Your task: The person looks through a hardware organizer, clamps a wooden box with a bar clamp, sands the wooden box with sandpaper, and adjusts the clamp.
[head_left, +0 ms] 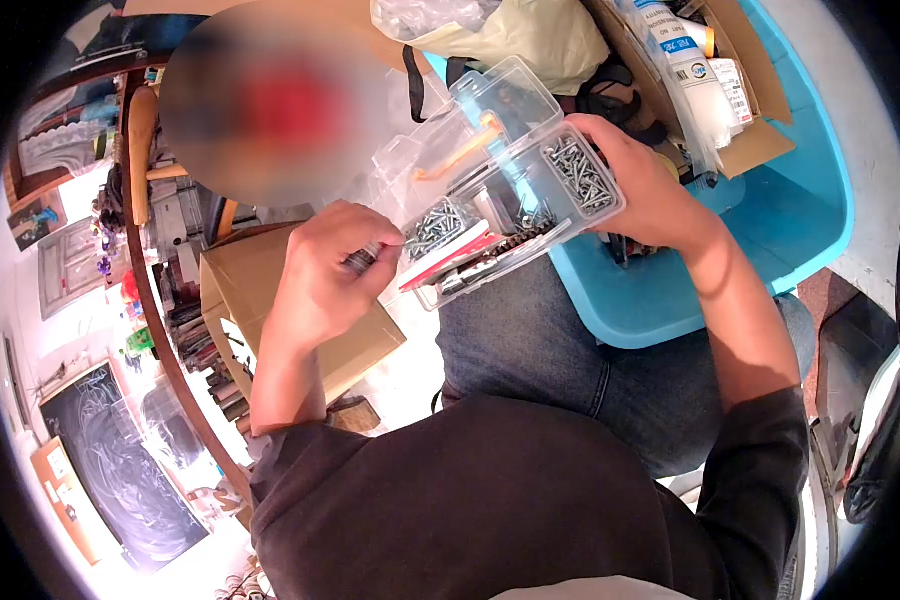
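My right hand [642,182] grips the right end of a clear plastic compartment box [590,222], which is tilted over my lap with its clear lid [505,95] swung open. Silver screws [578,175] fill the compartment beside that hand, and more screws [440,228] lie in the left one. Along the near side are a red-and-white strip [450,262] and dark drill-bit-like rods [515,240]. My left hand [332,265] is closed at the box's left edge, with a few small metal pieces that look like screws [362,258] between its curled fingers.
A blue plastic tub [660,315] at my right holds an open cardboard box [760,140] with packaged items. A pale bag [540,45] sits beyond. At left stand a cardboard box [355,350] and a crowded shelf with a curved wooden edge [160,330].
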The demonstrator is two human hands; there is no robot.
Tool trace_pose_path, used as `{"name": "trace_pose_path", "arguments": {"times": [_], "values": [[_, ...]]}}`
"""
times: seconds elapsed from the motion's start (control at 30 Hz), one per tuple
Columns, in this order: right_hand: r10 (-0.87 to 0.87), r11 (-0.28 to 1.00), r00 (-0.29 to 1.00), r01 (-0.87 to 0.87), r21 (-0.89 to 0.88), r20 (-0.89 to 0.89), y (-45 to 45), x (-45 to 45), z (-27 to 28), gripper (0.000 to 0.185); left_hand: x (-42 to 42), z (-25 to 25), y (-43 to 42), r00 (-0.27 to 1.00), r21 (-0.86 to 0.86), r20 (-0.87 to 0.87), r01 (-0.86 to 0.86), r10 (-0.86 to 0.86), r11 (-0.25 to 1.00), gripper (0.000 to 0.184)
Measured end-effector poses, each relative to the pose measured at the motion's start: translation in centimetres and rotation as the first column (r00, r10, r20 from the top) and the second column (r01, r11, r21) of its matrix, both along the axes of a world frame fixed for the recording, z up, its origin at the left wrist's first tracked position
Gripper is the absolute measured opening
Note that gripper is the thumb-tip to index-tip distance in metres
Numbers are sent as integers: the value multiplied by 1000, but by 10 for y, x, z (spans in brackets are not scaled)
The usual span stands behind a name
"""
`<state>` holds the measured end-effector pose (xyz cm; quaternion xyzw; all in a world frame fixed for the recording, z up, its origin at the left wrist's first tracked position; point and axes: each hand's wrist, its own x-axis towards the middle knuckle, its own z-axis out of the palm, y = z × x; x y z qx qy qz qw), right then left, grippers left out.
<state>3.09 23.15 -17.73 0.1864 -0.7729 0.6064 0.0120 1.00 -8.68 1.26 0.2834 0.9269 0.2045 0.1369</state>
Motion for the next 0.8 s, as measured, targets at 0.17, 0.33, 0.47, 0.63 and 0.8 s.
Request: {"name": "trace_pose_path", "arguments": {"times": [0.17, 0.33, 0.47, 0.63, 0.8], "values": [[17, 1000, 1000, -17, -2, 17, 1, -1, 1, 87, 3, -4, 7, 998, -2, -53, 32, -32, 999, 15], [7, 1000, 1000, -7, 7, 30, 1, 1, 2, 88, 7, 4, 17, 996, 4, -44, -72, 72, 997, 28], [14, 1000, 999, -14, 8, 40, 1, 0, 4, 87, 9, 3, 25, 999, -149, -31, -45, 41, 988, 48], [15, 1000, 998, -15, -6, 54, 1, -1, 2, 88, 5, 7, 41, 1000, -379, 24, -9, 20, 926, 52], [16, 1000, 999, -16, -13, 45, 1, -1, 1, 90, -6, 8, 54, 991, -543, 69, 134, -115, 829, 46]]}}
